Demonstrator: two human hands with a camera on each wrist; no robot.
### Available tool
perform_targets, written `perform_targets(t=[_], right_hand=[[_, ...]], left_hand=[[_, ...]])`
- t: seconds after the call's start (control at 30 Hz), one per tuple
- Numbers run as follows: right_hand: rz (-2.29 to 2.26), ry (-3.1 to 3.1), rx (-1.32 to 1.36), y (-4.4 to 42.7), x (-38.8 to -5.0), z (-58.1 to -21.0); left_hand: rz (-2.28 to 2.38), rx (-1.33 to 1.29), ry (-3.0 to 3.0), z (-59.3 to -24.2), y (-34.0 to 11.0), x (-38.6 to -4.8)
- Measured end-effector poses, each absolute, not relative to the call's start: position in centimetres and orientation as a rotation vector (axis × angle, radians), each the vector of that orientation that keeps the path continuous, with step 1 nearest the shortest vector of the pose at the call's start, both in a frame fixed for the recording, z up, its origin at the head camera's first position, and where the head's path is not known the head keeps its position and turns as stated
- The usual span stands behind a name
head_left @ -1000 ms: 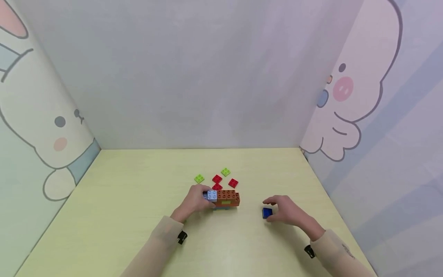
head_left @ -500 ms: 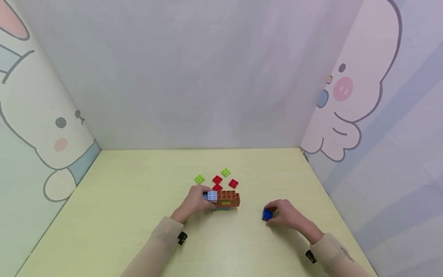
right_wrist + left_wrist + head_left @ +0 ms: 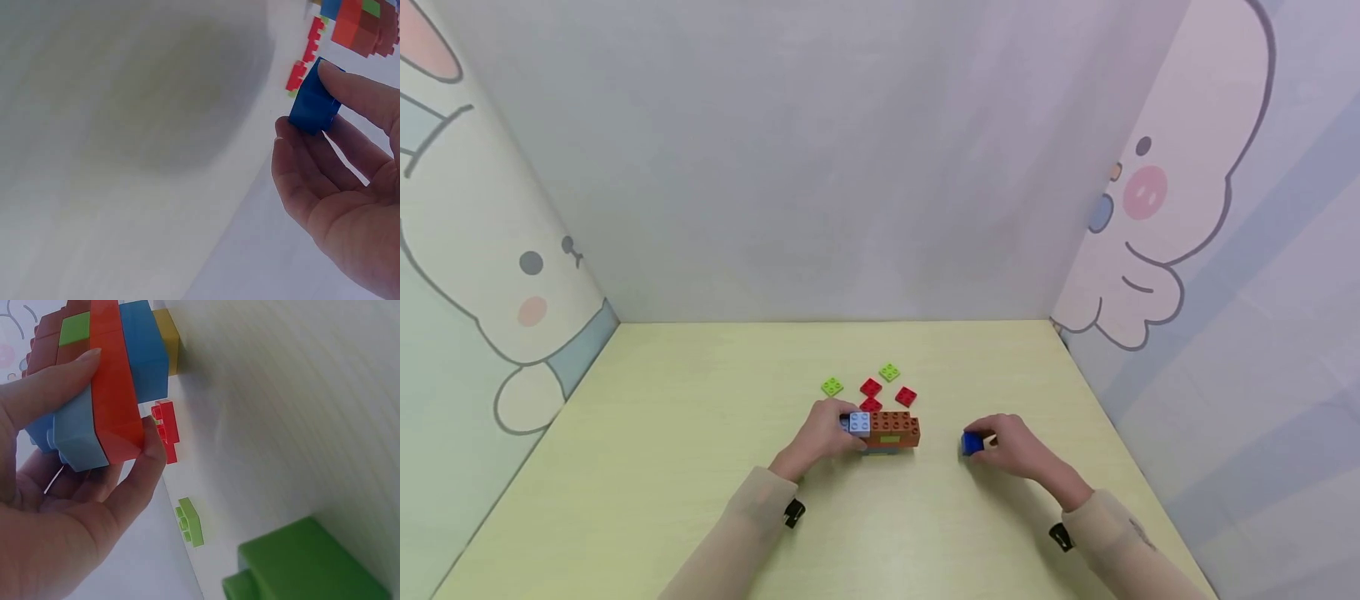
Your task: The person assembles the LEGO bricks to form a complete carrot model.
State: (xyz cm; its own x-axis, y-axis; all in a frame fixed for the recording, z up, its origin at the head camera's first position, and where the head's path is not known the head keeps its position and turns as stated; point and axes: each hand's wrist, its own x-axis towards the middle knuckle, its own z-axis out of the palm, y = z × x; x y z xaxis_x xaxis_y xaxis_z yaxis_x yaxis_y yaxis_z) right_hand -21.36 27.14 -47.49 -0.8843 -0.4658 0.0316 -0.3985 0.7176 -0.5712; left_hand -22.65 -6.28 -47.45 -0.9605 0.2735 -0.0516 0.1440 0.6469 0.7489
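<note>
My left hand grips the left end of a block assembly. In the left wrist view, the thumb lies along one side and fingers bend around the end. Brown and light blue bricks top the assembly, with an orange layer, a blue brick and a yellow piece beneath. To the right, my right hand pinches a dark blue brick between thumb and fingers. The right wrist view has this blue brick held above the table, apart from the assembly.
Behind the assembly lie red plates and two lime green plates on the pale table. A green brick sits near my left wrist. Walls enclose the table's back and sides.
My right hand has closed its fingers on the dark blue brick, then lifted it and moved slightly left and away from me. The left hand and assembly have stayed put.
</note>
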Motion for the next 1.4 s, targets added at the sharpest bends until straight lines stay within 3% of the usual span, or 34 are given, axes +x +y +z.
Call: perform_targets(t=[0.67, 1.4], right_hand=[[-1.011, 2.783, -0.811, 19.4, -23.3, -42.4], [-1.002, 2.673, -0.846, 15.7, -23.2, -42.4]], left_hand=[[1.231, 0.353, 2.684, -47.3, -6.6, -22.9], [1.234, 0.408, 2.671, -47.3, -6.5, -22.9]])
